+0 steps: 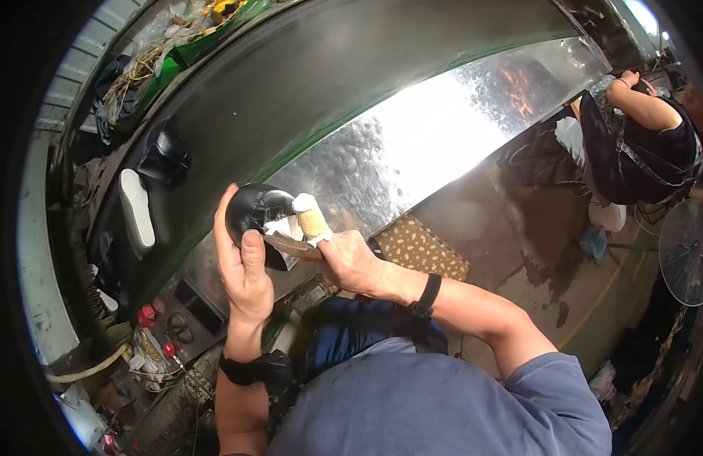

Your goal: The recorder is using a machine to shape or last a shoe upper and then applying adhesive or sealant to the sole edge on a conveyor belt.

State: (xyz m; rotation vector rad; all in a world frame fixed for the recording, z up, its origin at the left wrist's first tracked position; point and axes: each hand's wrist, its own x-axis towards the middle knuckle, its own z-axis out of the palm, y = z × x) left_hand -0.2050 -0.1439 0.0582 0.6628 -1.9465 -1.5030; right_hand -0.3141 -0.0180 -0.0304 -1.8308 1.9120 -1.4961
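Observation:
My left hand (245, 281) is closed round one side of a glossy black shoe (249, 209), thumb on the near side and fingers along the outer side. White material shows at the shoe's opening. My right hand (351, 262) is closed at the shoe's right side. One of its fingers wears a yellowish wrap (313, 223) with white padding at its ends. A flat brownish strip (294, 247) runs from the right hand across the shoe's near edge; its kind is unclear. The shoe is held up over the near edge of a shiny metal tabletop (344, 156).
A dark green-edged belt (291, 83) runs behind the metal top. On its left lie a black shoe (165, 156) and a white-soled shoe (137, 213). Red knobs (146, 315) sit at lower left, a patterned brown mat (427, 247) at right. Another person (633, 144) sits beyond, near a fan (686, 254).

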